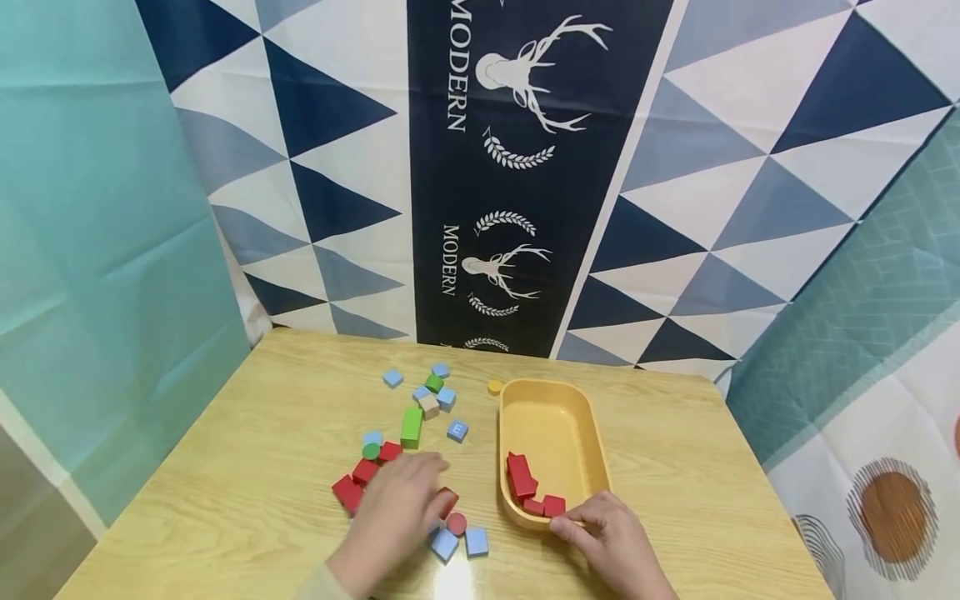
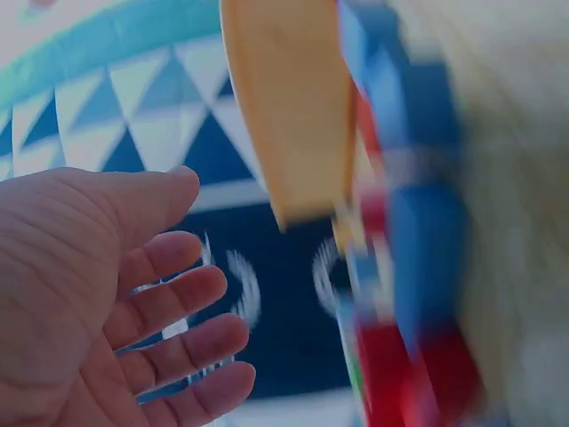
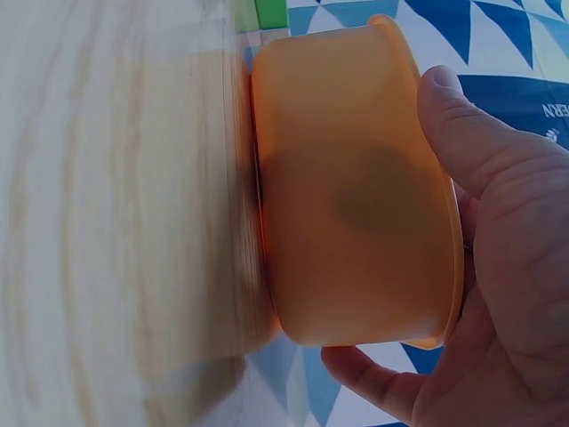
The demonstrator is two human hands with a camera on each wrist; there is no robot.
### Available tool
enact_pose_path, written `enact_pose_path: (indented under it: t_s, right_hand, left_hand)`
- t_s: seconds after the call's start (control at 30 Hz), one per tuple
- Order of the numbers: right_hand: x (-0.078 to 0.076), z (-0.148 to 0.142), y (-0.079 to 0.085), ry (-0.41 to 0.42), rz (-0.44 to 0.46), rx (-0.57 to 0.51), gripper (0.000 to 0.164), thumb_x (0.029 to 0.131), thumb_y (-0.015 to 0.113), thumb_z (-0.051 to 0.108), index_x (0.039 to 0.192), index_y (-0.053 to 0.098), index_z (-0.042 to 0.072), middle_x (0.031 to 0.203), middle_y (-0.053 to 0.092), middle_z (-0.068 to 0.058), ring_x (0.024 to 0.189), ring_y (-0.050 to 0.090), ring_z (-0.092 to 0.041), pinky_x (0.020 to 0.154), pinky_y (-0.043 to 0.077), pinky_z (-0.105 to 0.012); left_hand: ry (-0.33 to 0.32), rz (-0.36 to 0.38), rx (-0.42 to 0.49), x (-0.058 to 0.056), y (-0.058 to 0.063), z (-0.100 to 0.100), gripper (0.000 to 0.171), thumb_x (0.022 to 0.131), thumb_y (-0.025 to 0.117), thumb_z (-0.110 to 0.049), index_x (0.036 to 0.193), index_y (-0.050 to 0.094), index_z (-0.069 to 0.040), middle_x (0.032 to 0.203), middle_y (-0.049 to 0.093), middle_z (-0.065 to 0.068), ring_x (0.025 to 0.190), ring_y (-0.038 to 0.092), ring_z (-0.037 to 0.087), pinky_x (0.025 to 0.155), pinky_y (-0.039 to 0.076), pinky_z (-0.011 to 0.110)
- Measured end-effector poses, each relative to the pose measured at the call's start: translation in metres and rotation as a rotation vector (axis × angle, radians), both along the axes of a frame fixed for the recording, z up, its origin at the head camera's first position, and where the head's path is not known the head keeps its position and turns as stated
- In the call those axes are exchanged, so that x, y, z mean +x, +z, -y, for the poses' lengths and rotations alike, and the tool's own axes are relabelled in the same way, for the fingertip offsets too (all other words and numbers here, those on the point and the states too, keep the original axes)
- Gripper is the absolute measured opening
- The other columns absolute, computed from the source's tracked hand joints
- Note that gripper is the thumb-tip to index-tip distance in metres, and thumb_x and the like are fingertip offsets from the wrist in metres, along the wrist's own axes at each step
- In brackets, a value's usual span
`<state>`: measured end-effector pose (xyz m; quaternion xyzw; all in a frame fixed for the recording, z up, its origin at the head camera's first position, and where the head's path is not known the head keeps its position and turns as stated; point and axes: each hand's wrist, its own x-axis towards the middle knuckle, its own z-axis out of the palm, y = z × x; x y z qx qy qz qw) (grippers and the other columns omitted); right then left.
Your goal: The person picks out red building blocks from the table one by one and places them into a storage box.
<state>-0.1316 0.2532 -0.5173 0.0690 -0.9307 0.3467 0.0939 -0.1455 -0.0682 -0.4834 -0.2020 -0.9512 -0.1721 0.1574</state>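
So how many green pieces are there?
3 visible: a light-green rectangular block left of centre; a dark-green block behind it; a green round piece to its left. The left hand may hide others.

left of the yellow tray, the left hand is partly hiding a red block; the left wrist view is blurring blue blocks
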Motion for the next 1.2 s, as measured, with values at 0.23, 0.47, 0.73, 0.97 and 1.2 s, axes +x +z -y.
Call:
enact_pose_path:
  t_s: [0.23,0.47,0.73,0.97,1.2]
  right_hand:
    - [0.0,0.003,-0.001,-0.015,0.02,0.002,0.013,0.083,0.091,0.036,0.075,0.081,0.038,0.076,0.062,0.026,0.08,0.054,0.006,0.075,0.05,-0.021]
    - [-0.001,0.004,-0.002,0.016,-0.08,-0.005,0.011,0.082,0.092,0.032,0.077,0.082,0.033,0.075,0.062,0.029,0.079,0.052,0.006,0.068,0.047,-0.021]
    - [-0.002,0.005,-0.004,0.025,-0.108,-0.005,0.016,0.082,0.092,0.029,0.076,0.081,0.038,0.074,0.062,0.03,0.078,0.051,0.006,0.066,0.045,-0.021]
    - [-0.004,0.003,-0.004,0.025,-0.084,-0.004,0.014,0.083,0.092,0.032,0.076,0.081,0.037,0.075,0.062,0.029,0.078,0.052,0.006,0.068,0.046,-0.021]
    - [-0.003,0.001,-0.004,-0.007,-0.016,-0.011,0.015,0.083,0.091,0.036,0.075,0.08,0.04,0.075,0.061,0.026,0.08,0.052,0.005,0.072,0.047,-0.021]
  left_hand:
    - [0.245,0.241,0.015,0.015,-0.028,0.077,0.061,0.096,0.08,-0.041,0.14,0.067,-0.002,0.148,0.065,0.02,0.137,0.062,0.043,0.112,0.052,0.061]
    - [0.203,0.473,0.078,0.022,-0.036,0.09,0.099,0.089,0.08,-0.059,0.158,0.046,0.003,0.163,0.048,0.027,0.15,0.045,0.053,0.117,0.045,0.066]
    - [0.197,0.383,-0.045,0.013,-0.033,0.065,0.087,0.094,0.08,-0.045,0.153,0.049,0.011,0.156,0.05,0.036,0.144,0.049,0.058,0.113,0.049,0.066]
    - [0.223,0.221,-0.199,-0.007,-0.035,0.033,0.076,0.099,0.074,-0.043,0.145,0.055,0.015,0.146,0.061,0.035,0.135,0.06,0.054,0.096,0.063,0.053]
    - [0.205,0.233,-0.242,-0.03,-0.036,0.0,0.07,0.103,0.068,-0.04,0.149,0.053,0.011,0.149,0.06,0.032,0.14,0.057,0.051,0.082,0.067,0.045]
